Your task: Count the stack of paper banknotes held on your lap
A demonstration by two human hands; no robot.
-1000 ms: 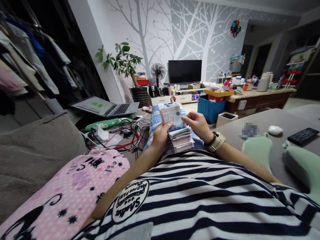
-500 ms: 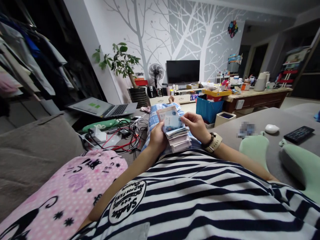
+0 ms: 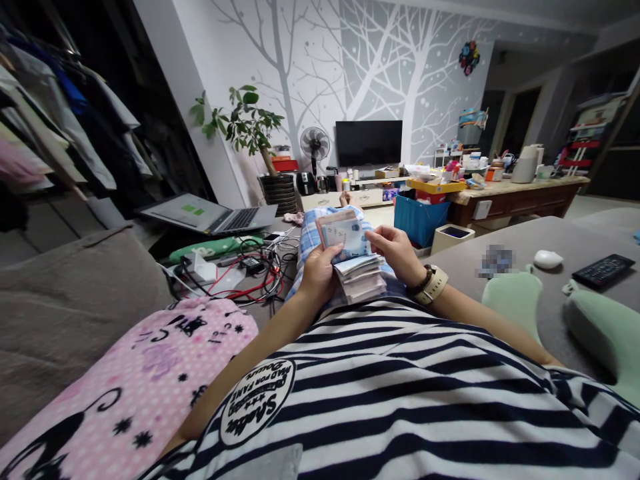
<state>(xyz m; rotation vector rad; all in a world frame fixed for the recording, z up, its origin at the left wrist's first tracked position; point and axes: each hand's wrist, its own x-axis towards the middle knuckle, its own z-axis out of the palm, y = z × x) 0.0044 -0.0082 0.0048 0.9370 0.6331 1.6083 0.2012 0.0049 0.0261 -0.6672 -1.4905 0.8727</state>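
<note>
Since a moment ago the lifted notes [image 3: 345,235] have folded lower; left hand [image 3: 320,273] clasps the banknote stack [image 3: 361,280] from beside, right hand [image 3: 397,250] pinches the notes' top edge.

Both forearms run from the near edge toward the middle of the scene and meet over the lap. The left hand [image 3: 320,272] is curled, palm turned inward, thumb on top and fingers wrapped beneath. The right hand [image 3: 397,250] lies just beside it, wrist bent, fingertips pinched together and pointing left. The right wrist bears a watch band.
</note>
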